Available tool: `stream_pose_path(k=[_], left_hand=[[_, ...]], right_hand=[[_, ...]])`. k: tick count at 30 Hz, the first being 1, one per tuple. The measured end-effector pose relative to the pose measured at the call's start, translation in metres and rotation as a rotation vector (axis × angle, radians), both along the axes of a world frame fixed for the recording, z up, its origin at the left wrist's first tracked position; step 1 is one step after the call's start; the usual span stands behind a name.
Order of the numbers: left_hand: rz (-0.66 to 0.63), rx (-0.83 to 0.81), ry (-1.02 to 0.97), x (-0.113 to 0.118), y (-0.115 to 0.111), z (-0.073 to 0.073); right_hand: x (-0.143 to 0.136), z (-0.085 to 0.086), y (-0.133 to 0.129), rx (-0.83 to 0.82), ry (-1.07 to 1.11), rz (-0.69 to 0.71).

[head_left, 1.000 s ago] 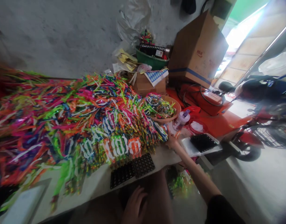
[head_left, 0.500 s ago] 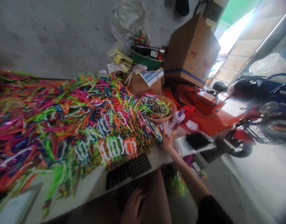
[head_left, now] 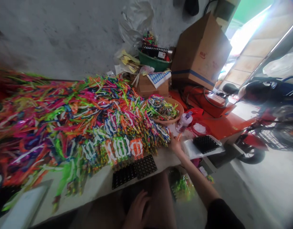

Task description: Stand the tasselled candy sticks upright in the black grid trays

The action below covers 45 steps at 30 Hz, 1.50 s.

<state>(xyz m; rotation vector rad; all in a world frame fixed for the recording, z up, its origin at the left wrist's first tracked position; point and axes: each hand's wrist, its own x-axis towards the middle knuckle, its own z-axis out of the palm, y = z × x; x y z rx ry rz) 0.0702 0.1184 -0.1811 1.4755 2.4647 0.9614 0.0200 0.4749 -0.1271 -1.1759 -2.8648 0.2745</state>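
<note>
My left hand hangs low over my lap, in front of the table edge. Its fingers are loosely bent and somewhat apart, with nothing seen in them. On the table's right part, my right hand reaches to the end of a row of thin, colourful sticks with bright plastic strips. Its fingertips are blurred, so whether they grip a stick is unclear. Beside that hand lie clear plastic bags with a black perforated tray on top. Two black perforated trays sit at the table's front edge.
A large heap of colourful strips covers the left of the table. Behind my right hand are an orange basket, a lidded cup and a red dish. A big cardboard box and a motorbike stand beyond.
The view has turned slightly left, so everything sits further right in the picture. My right hand stays by the end of the stick row; my left hand remains at my lap.
</note>
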Motion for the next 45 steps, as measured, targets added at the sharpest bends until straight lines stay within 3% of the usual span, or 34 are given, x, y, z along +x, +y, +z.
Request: stream_pose_path(k=[7,17,27,37,41,45], left_hand=[[0.012,-0.024,-0.034,-0.002,-0.004,0.006],[0.048,0.025,-0.102,-0.002,-0.005,0.009],[0.042,0.001,-0.311,-0.007,0.005,0.028],[0.069,0.072,-0.639,-0.006,0.016,0.039],[0.049,0.157,-0.9,-0.009,0.033,0.053],[0.041,0.439,-1.121,-0.018,0.063,0.062]], right_hand=[[0.004,0.0,0.007,-0.085,0.177,-0.009],[0.039,0.031,0.03,-0.199,0.399,0.026],[0.067,0.041,0.032,-0.366,0.529,-0.006],[0.099,0.04,-0.015,-0.499,0.664,-0.064],[0.109,0.062,-0.053,-0.684,0.737,-0.009],[0.108,0.087,-0.104,-0.815,0.764,0.07]])
